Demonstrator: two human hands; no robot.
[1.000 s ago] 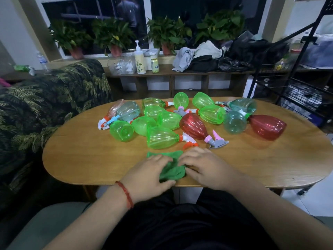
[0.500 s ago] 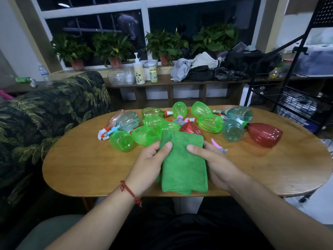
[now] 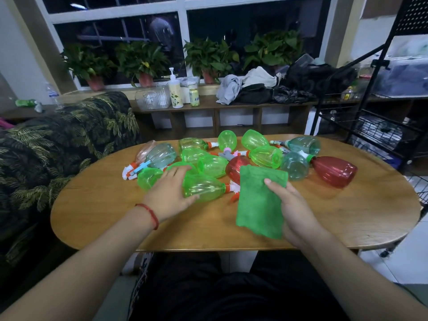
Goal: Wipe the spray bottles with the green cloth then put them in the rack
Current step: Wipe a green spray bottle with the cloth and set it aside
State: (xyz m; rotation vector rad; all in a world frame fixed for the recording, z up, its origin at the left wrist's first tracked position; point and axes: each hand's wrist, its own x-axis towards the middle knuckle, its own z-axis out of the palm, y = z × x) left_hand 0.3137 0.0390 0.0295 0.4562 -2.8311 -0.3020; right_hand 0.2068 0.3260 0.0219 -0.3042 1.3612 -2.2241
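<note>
Several plastic spray bottles lie on their sides across the far half of the oval wooden table (image 3: 347, 216): green, pale blue and red ones. My left hand (image 3: 169, 193) wraps round the wide end of the nearest green spray bottle (image 3: 206, 188), thumb on its near side, fingers over the top; the bottle lies on the table. My right hand (image 3: 294, 209) holds the green cloth (image 3: 257, 202) unfolded above the table, thumb on top and fingers underneath. The cloth hides part of a red bottle (image 3: 234, 166). The black wire rack (image 3: 370, 100) stands at the right, beyond the table.
A dark leaf-patterned sofa (image 3: 58, 154) is at the left of the table. Behind runs a low wooden shelf (image 3: 208, 107) with a pump bottle, a can, clear containers, heaped clothes and potted plants. Another red bottle (image 3: 333, 171) lies at the right of the pile.
Both hands lifted the cloth off the table and spread it open. My left hand then let go of it and moved left onto the nearest green bottle; my right hand keeps the cloth.
</note>
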